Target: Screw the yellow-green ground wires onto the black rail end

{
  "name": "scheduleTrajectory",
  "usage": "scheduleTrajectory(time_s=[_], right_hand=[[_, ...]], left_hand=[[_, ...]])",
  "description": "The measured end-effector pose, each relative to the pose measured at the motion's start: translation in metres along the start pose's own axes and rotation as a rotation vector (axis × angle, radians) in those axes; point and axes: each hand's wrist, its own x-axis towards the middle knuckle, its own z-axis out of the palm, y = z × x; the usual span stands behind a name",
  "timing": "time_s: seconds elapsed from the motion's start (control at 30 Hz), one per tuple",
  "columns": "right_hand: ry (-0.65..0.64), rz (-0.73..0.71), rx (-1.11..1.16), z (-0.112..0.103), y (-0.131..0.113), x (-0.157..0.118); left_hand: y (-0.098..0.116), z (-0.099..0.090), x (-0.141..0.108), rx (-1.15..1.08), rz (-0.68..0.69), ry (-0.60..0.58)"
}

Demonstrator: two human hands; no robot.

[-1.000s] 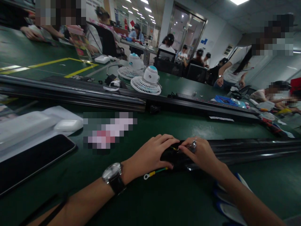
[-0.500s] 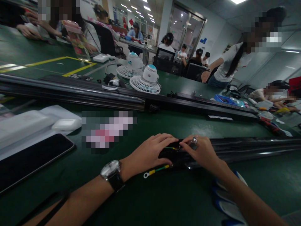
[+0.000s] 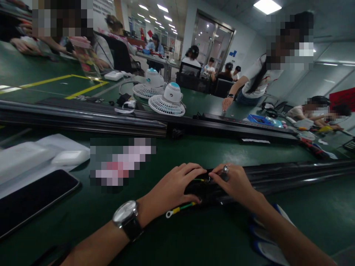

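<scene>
One black bar point(image 3: 277, 176) lies on the green surface point(image 3: 166, 244), its left end between the two hands and its length running off to the right. A green-and-yellow wire point(image 3: 181, 207) with a ring-shaped end projects from the near side of that end. A second wire point(image 3: 202, 180) lies between the hands.

Left hand point(image 3: 176, 186): spread astride the bar end, thumb at the near edge, fingers at the far edge, apparently steadying it. Right hand point(image 3: 237, 181): thumb and index finger meet at the tip of the second wire; whether they close on that tip or on a small part there cannot be told.

Change over the last second: both hands keep the same placement while the view shifts slightly. The work therefore appears to remain at the same point. Beyond, a co-worker's hand point(image 3: 229, 101) has come down toward the far bar point(image 3: 241, 127), well apart from the work.

Left of the hands lie a phone point(image 3: 36, 205) and a white case point(image 3: 70, 157); two fans point(image 3: 168, 101) stand beyond.

Hidden or unclear: the fingers cover the contact point; the right forearm partly covers a blue-edged item point(image 3: 267, 251); a pixelated patch masks an object near the phone; the frame cuts off the bar's right end.
</scene>
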Motion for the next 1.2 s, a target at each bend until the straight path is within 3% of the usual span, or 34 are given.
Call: scheduleTrajectory(time_s=[0.2,0.3,0.43,0.63,0.83,1.03,1.2], right_hand=[[0.079,0.056,0.086,-0.004,0.000,0.001],[0.013,0.027,0.177,-0.006,-0.008,0.001],[-0.066,0.002,0.114,-0.008,-0.009,0.004],[0.021,0.077,0.125,-0.011,0.001,0.001],[-0.072,-0.018,0.194,-0.008,-0.004,-0.003],[-0.010,0.050,0.121,-0.008,0.002,-0.002],[-0.047,-0.047,0.161,-0.007,-0.003,-0.003]], left_hand=[[0.001,-0.003,0.000,0.040,-0.019,-0.022],[0.000,-0.003,0.000,0.046,-0.016,-0.032],[-0.002,-0.002,0.001,0.039,-0.012,-0.029],[0.001,-0.005,0.002,0.029,-0.008,-0.033],[0.004,-0.006,0.002,0.026,0.006,-0.018],[0.004,-0.005,0.001,0.034,-0.002,-0.038],[0.005,-0.006,0.001,0.033,0.000,-0.029]])
